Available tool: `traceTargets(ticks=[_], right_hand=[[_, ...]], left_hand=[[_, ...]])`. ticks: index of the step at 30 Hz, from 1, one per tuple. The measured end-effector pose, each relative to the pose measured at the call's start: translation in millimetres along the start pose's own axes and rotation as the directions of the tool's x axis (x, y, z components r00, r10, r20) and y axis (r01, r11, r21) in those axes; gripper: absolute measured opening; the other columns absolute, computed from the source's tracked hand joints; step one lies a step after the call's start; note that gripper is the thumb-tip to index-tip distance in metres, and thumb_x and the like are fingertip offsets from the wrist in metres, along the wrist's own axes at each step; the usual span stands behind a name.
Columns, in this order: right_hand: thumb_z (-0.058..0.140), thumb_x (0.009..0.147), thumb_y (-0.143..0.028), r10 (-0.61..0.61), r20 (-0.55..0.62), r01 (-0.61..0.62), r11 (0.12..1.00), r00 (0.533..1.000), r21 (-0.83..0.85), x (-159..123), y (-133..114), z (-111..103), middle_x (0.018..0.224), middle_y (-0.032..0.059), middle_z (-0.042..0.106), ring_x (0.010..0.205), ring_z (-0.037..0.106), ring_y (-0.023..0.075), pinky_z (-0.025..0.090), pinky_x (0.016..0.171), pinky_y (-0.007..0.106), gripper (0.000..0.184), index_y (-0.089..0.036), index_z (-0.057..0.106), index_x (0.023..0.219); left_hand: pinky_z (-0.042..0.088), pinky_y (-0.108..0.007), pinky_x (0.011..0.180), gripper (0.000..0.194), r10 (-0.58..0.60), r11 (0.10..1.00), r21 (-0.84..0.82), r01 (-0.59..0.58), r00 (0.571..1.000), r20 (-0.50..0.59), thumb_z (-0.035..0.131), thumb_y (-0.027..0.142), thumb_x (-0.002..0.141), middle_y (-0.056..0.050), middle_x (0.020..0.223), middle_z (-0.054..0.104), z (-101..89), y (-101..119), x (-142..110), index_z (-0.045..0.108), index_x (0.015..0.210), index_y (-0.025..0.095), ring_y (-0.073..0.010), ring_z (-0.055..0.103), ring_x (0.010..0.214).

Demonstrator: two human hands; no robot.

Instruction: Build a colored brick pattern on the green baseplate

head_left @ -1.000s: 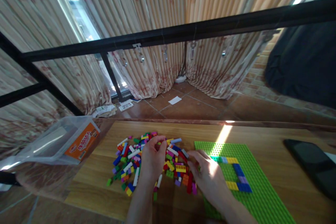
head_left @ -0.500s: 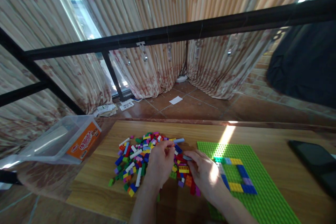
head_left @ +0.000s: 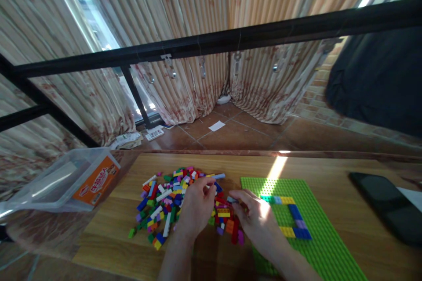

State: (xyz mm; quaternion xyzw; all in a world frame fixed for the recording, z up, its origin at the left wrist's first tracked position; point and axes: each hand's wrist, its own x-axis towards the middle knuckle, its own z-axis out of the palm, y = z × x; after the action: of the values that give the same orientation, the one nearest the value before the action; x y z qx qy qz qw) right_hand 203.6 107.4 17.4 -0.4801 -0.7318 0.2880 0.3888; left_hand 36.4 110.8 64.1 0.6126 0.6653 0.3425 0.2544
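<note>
From where I stand, a loose, many-coloured brick heap (head_left: 168, 194) sprawls at nine o'clock from a flat, studded green baseplate (head_left: 329, 246). A brick outline (head_left: 294, 214) sits on that: teal, pale blue, yellow at twelve; blue, purple at three; yellow, blue at six. One grey-blue brick (head_left: 231, 199) shows at the heap's three o'clock edge.

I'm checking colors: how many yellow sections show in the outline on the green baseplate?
2: the far yellow section and the near yellow section. The right hand may hide more.
</note>
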Motion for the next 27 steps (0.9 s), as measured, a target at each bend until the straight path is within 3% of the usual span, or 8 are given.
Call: traceTargets(ticks=[5,10,16,21,27], right_hand=[[0.048,0.082,-0.015,0.033,-0.018,-0.032,0.999,0.999,0.027,2,-5,-8,0.093,0.0057,0.068,0.084,0.065,0.0185,0.053,0.073,0.031,0.025,-0.019,0.063,0.101],[0.044,0.082,-0.013,-0.002,-0.032,0.000,0.999,0.999,-0.049,1,1,-11,0.094,0.0074,0.067,0.086,0.065,0.0203,0.052,0.076,0.034,0.027,-0.018,0.062,0.101],[0.045,0.081,-0.011,-0.005,0.036,0.009,0.996,0.999,-0.092,-3,-2,-7,0.089,0.0049,0.066,0.080,0.063,0.0183,0.051,0.071,0.032,0.027,-0.021,0.063,0.098],[0.051,0.078,-0.012,-0.028,0.121,0.039,0.996,0.992,-0.085,-7,-5,-5,0.084,0.0025,0.064,0.075,0.062,0.0171,0.049,0.067,0.029,0.023,-0.022,0.065,0.094],[0.048,0.085,-0.017,-0.053,0.073,0.059,0.995,0.996,-0.082,-4,5,-2,0.081,0.0040,0.063,0.073,0.061,0.0168,0.050,0.066,0.029,0.018,-0.020,0.065,0.093]], left_hand=[[0.047,-0.027,0.073,0.023,0.038,0.999,-0.024,-0.039,0.998,-0.046,0.049,0.021,0.083,-0.005,0.089,0.070,-4.0,-1,3,0.068,0.097,0.016,-0.0166,0.063,0.079],[0.048,-0.027,0.072,0.022,0.005,0.997,-0.079,-0.021,0.981,-0.195,0.052,0.023,0.082,-0.005,0.090,0.070,-12.8,-13,8,0.068,0.095,0.017,-0.0173,0.064,0.080],[0.049,-0.026,0.066,0.020,0.009,0.994,-0.105,-0.039,0.964,-0.267,0.055,0.026,0.080,-0.003,0.078,0.069,-16.1,-23,8,0.069,0.092,0.018,-0.0172,0.063,0.075],[0.051,-0.032,0.078,0.022,0.027,1.000,0.002,-0.027,0.972,-0.233,0.051,0.023,0.083,-0.006,0.090,0.069,-17.3,-20,7,0.068,0.095,0.017,-0.0188,0.063,0.086],[0.041,-0.039,0.099,0.033,0.219,0.927,0.331,-0.176,0.971,-0.097,0.049,0.005,0.076,-0.008,0.112,0.063,-10.8,-20,6,0.069,0.099,0.019,-0.0215,0.054,0.107]])
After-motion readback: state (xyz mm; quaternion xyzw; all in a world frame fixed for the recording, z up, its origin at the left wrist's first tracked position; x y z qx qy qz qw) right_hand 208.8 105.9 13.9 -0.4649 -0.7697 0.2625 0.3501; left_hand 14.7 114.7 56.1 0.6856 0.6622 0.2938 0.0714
